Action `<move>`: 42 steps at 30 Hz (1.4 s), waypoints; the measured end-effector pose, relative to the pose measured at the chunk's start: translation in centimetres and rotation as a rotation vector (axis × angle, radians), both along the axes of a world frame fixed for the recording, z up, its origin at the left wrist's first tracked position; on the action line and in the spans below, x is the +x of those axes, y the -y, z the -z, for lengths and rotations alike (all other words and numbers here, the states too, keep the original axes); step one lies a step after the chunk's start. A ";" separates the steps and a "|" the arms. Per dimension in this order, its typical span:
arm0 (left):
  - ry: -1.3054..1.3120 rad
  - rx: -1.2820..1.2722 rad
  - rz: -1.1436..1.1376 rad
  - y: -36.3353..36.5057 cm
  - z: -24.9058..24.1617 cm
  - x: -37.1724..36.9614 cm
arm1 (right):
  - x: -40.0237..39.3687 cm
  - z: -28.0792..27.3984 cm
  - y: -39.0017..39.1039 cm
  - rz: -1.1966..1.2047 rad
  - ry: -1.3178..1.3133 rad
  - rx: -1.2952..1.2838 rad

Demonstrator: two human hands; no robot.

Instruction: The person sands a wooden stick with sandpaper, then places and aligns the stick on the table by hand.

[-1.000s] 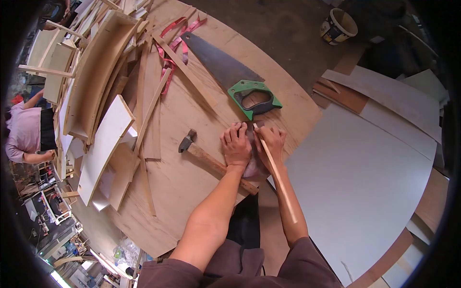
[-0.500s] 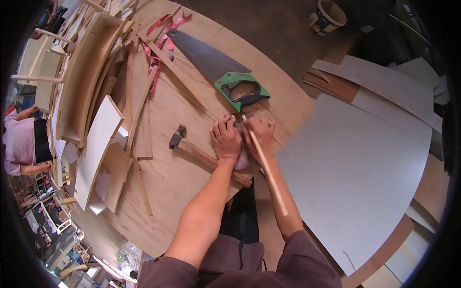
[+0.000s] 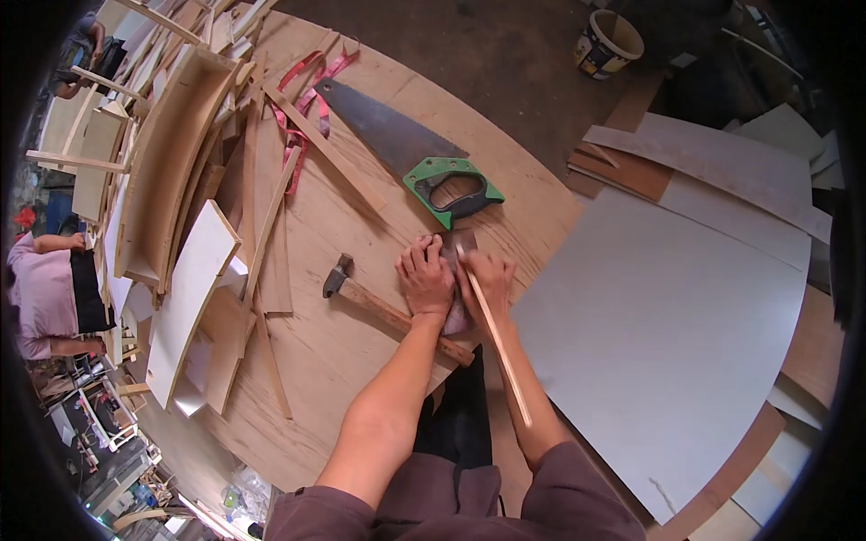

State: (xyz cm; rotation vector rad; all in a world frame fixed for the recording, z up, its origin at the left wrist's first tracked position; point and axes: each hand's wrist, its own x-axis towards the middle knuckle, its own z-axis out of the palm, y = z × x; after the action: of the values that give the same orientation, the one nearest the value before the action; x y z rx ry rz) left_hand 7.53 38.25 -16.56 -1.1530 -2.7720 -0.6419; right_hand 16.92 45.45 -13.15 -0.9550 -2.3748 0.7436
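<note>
My right hand (image 3: 487, 276) is closed around one end of a thin wooden stick (image 3: 502, 361), which slants back along my forearm. Beside it, my left hand (image 3: 426, 281) is closed over the left side of a dark, flat, brownish piece (image 3: 464, 241) with a pinkish near part. Its exact kind I cannot make out. The gripped end of the stick is at this piece. Just beyond lies a handsaw (image 3: 448, 187) with a green and black handle. A claw hammer (image 3: 388, 314) lies left of my hands, its handle passing near my left wrist.
Wooden strips (image 3: 325, 149) and a pink ribbon-like strap (image 3: 296, 135) lie on the plywood table (image 3: 361, 379). Curved wooden parts (image 3: 167, 171) pile up at left. A large pale board (image 3: 667, 334) is at right. A bucket (image 3: 609, 43) stands on the floor. Another person (image 3: 59, 288) is far left.
The stick in my right hand has shifted slightly towards me, with more of the dark flat piece showing. The left hand stays in place. The camera view has tilted slightly.
</note>
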 end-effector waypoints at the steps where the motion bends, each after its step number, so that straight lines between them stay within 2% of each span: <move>1: -0.002 0.010 0.000 -0.1 0.0 0.0 | 1.8 -0.1 1.5 0.001 0.003 0.004; 6: 0.004 0.020 -0.015 -0.1 0.0 0.1 | 5.4 -0.1 3.9 -0.030 0.129 -0.036; 12: 0.013 0.014 0.000 -0.2 -0.2 0.0 | -2.4 0.5 -2.2 -0.031 0.003 0.005; 15: 0.024 -0.009 0.001 0.2 0.1 0.1 | 0.9 0.4 0.8 -0.004 0.052 0.027; 19: 0.010 0.005 -0.002 0.0 0.1 0.2 | 5.6 -0.9 4.5 0.033 0.117 -0.088; 24: 0.027 0.005 0.006 0.0 -0.3 0.1 | -0.4 -0.6 -0.3 -0.069 0.058 -0.016; 27: 0.007 0.007 0.005 -0.2 -0.2 -0.2 | -1.3 0.0 -1.0 -0.086 0.042 0.004; 31: 0.027 0.015 0.012 -0.1 -0.5 0.0 | 3.9 0.0 2.8 -0.021 0.053 0.036; 33: 0.023 0.007 -0.005 0.0 -0.3 0.0 | 5.8 -0.5 4.3 -0.012 0.164 -0.014; 37: 0.009 -0.036 -0.001 0.0 0.1 0.2 | 2.5 0.8 0.6 -0.119 0.140 0.098; 40: 0.010 -0.034 0.004 0.1 0.1 0.2 | -1.2 0.3 -1.8 -0.086 0.003 0.007; 42: 0.007 -0.036 0.010 0.1 0.1 -0.1 | -0.5 0.6 -0.5 -0.044 0.001 0.013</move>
State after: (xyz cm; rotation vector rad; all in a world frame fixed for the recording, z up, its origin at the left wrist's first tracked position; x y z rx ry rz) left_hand 7.43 38.14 -16.67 -1.1737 -2.7975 -0.6002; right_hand 16.40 45.93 -13.72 -0.9006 -2.4057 0.7438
